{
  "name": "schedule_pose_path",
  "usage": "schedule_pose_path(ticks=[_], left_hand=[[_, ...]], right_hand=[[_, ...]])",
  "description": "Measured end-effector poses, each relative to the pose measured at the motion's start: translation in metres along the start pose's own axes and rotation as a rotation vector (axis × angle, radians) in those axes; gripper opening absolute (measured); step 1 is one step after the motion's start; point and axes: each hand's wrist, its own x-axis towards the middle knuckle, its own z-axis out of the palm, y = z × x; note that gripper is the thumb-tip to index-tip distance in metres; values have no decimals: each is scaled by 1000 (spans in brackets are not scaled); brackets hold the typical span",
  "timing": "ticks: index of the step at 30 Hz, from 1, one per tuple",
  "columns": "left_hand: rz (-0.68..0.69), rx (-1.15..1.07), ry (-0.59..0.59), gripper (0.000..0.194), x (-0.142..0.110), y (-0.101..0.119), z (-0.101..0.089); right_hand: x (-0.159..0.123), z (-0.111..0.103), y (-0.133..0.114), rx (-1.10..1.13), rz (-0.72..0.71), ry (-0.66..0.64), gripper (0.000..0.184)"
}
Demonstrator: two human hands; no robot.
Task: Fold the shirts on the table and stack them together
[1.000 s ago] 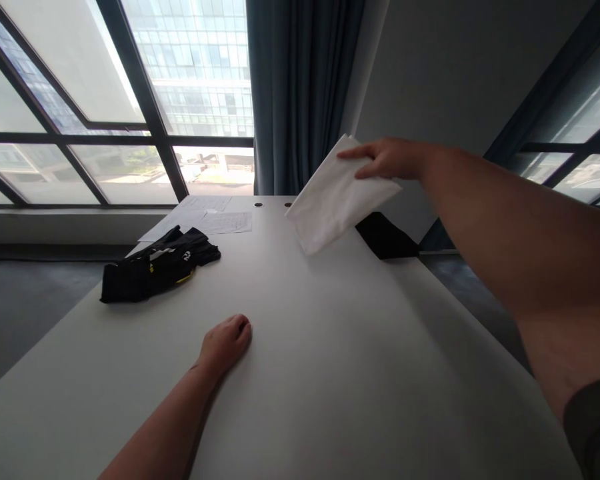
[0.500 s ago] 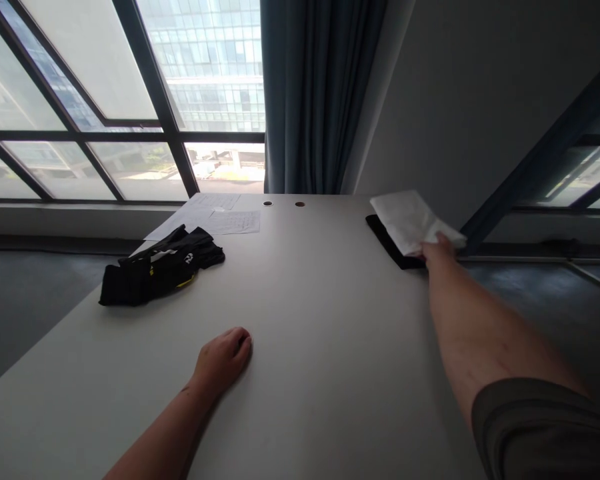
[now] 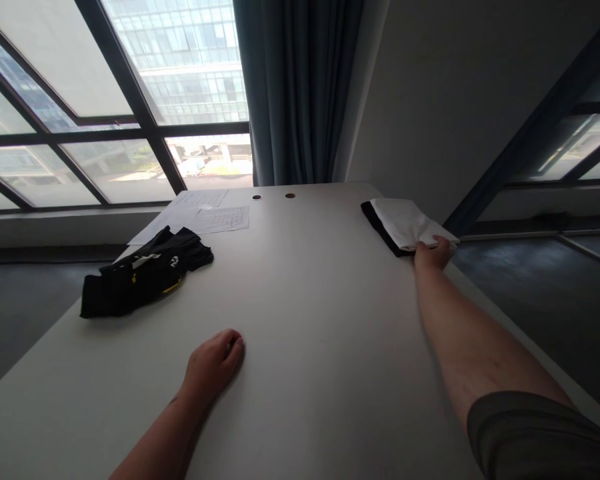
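Observation:
At the table's right edge, my right hand grips the near corner of a folded white cloth. The white cloth lies over a folded black cloth, whose left border sticks out from under it. My left hand rests on the white table with its fingers curled in; nothing shows in them. Beyond it to the left is a crumpled black garment with white and yellow marks.
Sheets of paper lie at the table's far left corner. Two round cable holes sit near the far edge. Behind the table are a blue-grey curtain, a window and a dark wall.
My right hand has lowered the white cloth onto the black cloth, so it lies flatter. The view has shifted slightly. My left hand stays at its spot on the table.

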Motion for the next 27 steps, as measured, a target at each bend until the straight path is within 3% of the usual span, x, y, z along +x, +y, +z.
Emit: schedule_pose_path(ticks=[2, 5, 9, 14, 22, 25, 27], left_hand=[[-1, -1, -2, 28, 0, 0, 0], [-3, -3, -1, 29, -1, 1, -1], [9, -9, 2, 27, -1, 0, 0], [15, -4, -13, 27, 0, 0, 0], [53, -35, 15, 27, 2, -4, 2], [133, -50, 64, 28, 21, -18, -2], [178, -5, 170, 27, 42, -37, -9]], right_hand=[[-10, 1, -3, -63, 56, 84, 58], [-24, 6, -13, -81, 27, 75, 48], [-39, 18, -25, -237, -108, -129, 49], [-53, 25, -28, -443, -50, -368, 69], [-89, 8, -38, -470, -31, -482, 69], [-119, 0, -45, -476, -77, -504, 68], [-149, -8, -50, -477, -161, -528, 68]])
